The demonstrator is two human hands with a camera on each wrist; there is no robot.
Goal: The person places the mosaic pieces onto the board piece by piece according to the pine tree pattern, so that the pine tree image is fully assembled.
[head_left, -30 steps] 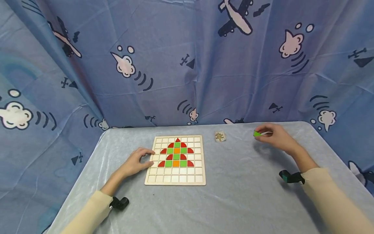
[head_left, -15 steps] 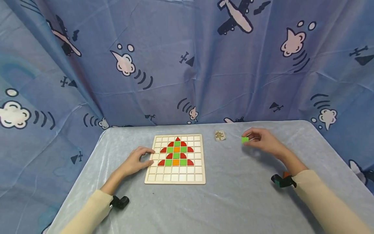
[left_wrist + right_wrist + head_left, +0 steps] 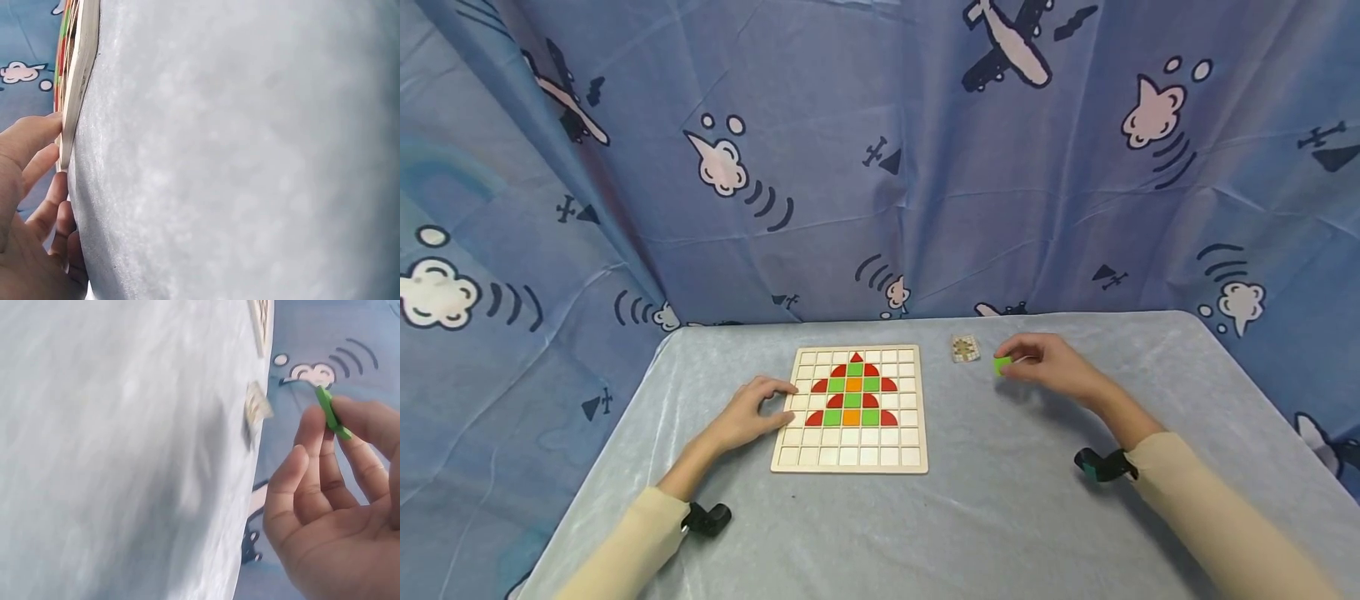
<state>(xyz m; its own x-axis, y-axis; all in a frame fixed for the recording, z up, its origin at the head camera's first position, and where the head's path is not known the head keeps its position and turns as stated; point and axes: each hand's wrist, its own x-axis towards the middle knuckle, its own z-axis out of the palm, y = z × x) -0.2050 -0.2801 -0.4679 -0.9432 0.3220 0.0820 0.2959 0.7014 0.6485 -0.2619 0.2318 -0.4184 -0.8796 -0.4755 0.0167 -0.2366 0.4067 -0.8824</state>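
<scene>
A square wooden grid board [image 3: 908, 439] lies on the table with red, green and orange pieces set in a tree shape. My left hand [image 3: 748, 418] rests at its left edge, thumb and fingertips on the frame; the left wrist view shows the board's side edge [image 3: 84, 69] against the fingers. To the right of the board, my right hand [image 3: 1048, 365] pinches a green square tile [image 3: 1002, 366] between thumb and fingertips, above the table. In the right wrist view the green tile [image 3: 327, 407] is seen nearly edge-on.
A small patterned card [image 3: 966, 348] lies between the board and my right hand, near the back of the table. Grey cloth [image 3: 985, 517] covers the table, and a blue printed curtain [image 3: 820, 167] hangs behind it.
My right hand has moved left with the green tile, toward the small card and the board. An orange piece seen by the right wrist half a second ago is now hidden. The left hand stays.
</scene>
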